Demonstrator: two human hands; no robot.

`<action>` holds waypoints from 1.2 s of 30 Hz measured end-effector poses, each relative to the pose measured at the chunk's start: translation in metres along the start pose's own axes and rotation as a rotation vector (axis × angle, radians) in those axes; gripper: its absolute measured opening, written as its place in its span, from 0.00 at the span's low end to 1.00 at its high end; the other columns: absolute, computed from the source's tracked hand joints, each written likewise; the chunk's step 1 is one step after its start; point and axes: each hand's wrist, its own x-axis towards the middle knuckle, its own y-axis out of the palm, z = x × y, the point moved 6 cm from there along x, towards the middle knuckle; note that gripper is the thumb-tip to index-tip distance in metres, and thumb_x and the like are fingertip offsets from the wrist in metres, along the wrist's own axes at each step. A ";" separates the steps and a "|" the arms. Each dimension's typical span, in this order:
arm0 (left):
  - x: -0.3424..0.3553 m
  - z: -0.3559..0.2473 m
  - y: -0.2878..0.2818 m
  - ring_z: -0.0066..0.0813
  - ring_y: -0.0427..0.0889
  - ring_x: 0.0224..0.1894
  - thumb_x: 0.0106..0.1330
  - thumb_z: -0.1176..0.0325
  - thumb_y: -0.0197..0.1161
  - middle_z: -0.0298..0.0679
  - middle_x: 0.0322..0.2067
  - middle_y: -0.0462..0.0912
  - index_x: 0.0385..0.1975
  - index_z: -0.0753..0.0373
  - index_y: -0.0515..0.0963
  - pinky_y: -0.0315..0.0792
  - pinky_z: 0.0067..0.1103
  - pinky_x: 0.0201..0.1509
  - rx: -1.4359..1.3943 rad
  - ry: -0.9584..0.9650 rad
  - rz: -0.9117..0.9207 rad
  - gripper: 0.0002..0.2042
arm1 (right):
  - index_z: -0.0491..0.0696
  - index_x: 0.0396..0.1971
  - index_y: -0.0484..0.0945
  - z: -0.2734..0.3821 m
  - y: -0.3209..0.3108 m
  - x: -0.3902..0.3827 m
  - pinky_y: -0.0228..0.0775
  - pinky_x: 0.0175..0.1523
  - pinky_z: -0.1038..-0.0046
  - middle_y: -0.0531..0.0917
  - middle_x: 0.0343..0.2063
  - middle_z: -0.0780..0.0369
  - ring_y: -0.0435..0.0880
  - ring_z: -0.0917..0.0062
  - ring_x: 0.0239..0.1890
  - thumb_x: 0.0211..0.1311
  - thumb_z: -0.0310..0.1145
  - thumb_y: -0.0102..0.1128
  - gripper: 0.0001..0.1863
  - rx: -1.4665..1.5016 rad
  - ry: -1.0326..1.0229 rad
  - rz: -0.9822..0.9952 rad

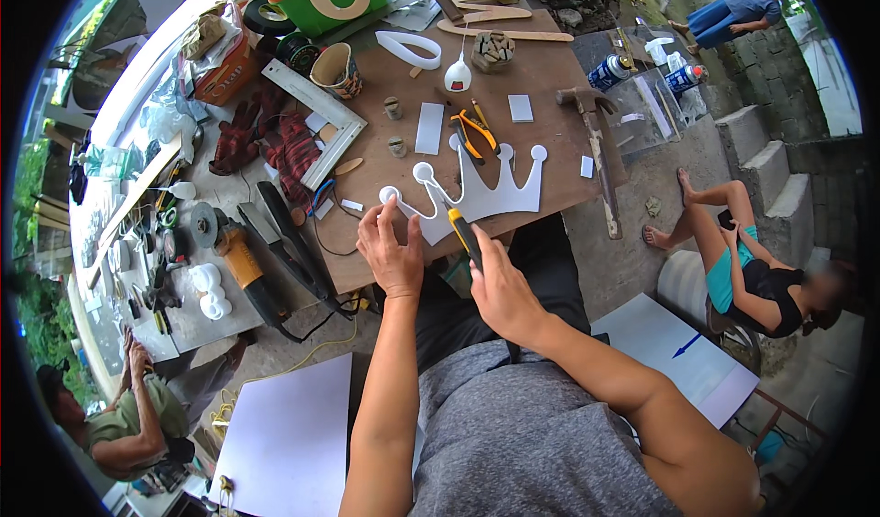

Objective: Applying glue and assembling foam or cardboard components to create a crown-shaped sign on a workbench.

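Observation:
A white crown-shaped cutout (500, 198) with round-tipped points lies at the front edge of the brown board (541, 77). My left hand (390, 247) rests at its left end, fingers spread, with a fingertip at the leftmost round tip. Closed around a yellow-and-black utility knife (466, 237), my right hand (504, 288) angles the tool's tip onto the crown's left part. Pliers with orange-and-black handles (478, 137) lie just beyond the crown, overlapping its upper edge. Whether the blade touches the material is too small to tell.
A hammer (596, 150) lies at the board's right edge. On the left are a metal square (344, 137), an angle grinder (240, 265) and red-black gloves (289, 150). A glue bottle (457, 75) stands behind. People sit right (742, 260) and work lower left (137, 416).

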 end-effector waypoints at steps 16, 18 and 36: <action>-0.028 -0.075 -0.033 0.28 0.71 0.48 0.77 0.63 0.54 0.41 0.51 0.74 0.63 0.64 0.70 0.69 0.25 0.53 -0.639 -0.064 0.290 0.19 | 0.42 0.68 0.64 -0.009 -0.029 -0.040 0.76 0.41 0.79 0.80 0.43 0.61 0.79 0.83 0.33 0.80 0.30 0.46 0.22 0.985 0.207 0.155; -0.048 -0.115 -0.033 0.20 0.74 0.43 0.83 0.60 0.43 0.43 0.56 0.78 0.66 0.68 0.67 0.72 0.15 0.43 -1.134 -0.369 0.623 0.21 | 0.43 0.69 0.64 -0.009 -0.023 -0.045 0.76 0.41 0.78 0.80 0.43 0.61 0.79 0.83 0.33 0.80 0.31 0.46 0.22 1.090 0.244 0.184; -0.075 -0.130 -0.028 0.16 0.79 0.26 0.83 0.58 0.44 0.40 0.50 0.80 0.67 0.66 0.65 0.77 0.13 0.23 -1.293 -0.469 0.660 0.22 | 0.47 0.39 0.79 -0.012 -0.018 -0.053 0.62 0.17 0.83 0.75 0.19 0.68 0.72 0.87 0.15 0.78 0.42 0.51 0.15 1.107 0.476 0.072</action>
